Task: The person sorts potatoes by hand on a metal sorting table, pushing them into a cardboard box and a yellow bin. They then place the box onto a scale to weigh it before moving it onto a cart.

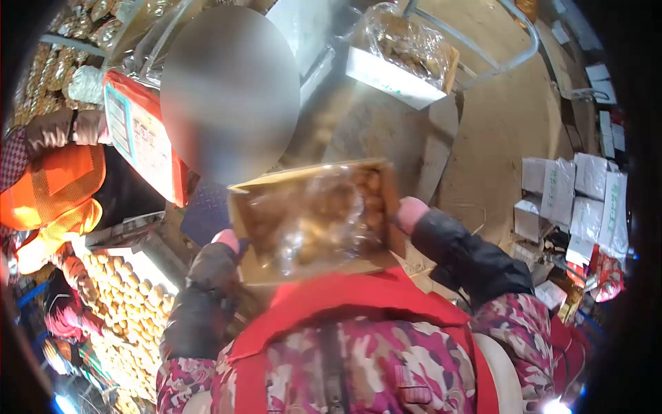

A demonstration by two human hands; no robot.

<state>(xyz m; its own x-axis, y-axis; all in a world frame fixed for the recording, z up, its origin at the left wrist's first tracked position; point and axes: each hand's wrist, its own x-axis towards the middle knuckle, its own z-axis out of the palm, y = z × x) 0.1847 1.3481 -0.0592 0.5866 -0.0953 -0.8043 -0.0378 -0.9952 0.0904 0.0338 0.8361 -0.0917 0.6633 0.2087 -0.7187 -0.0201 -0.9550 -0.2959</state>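
A cardboard box [258,274] is held level in front of my chest, slightly blurred by motion. Rounded brown items [371,190] lie in it under a sheet of clear plastic [310,221]; their exact kind cannot be made out. My left hand [229,239] grips the box's left end. At the opposite end, my right hand [412,212] holds the right side. Both hands show pink at the wrist, and the fingers are partly hidden against the box.
Ahead stands another white box [393,81] with plastic-wrapped brown items, near a metal frame [527,58]. White cartons [576,196] are stacked at right. At left are a person in an orange vest [58,183], a red-and-white package [141,131] and a bright surface covered with round items [127,303].
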